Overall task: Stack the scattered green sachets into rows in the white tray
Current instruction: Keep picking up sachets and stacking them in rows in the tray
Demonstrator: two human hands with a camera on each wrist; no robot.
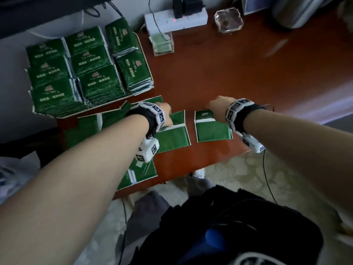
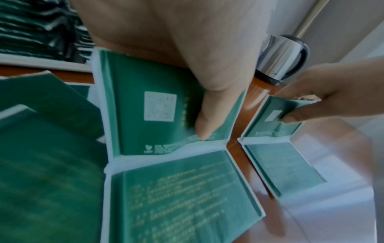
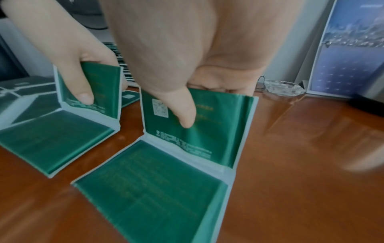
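Note:
The white tray (image 1: 103,105) at the table's far left holds several tall stacks of green sachets (image 1: 91,62). Two joined-pair sachets lie side by side near the front of the red-brown table. My left hand (image 1: 166,115) pinches the raised far half of the left sachet (image 1: 175,134), thumb on its printed face (image 2: 166,106); the near half lies flat. In the same way my right hand (image 1: 215,107) pinches the upturned half of the right sachet (image 1: 212,131), thumb on its face (image 3: 207,118). More loose sachets (image 1: 86,129) lie partly hidden under my left forearm.
A power strip (image 1: 175,20), a glass ashtray (image 1: 228,20) and a clear holder (image 1: 163,44) stand along the back. A steel kettle (image 2: 282,57) is at the far right. The table's front edge (image 1: 191,170) runs just behind the sachets.

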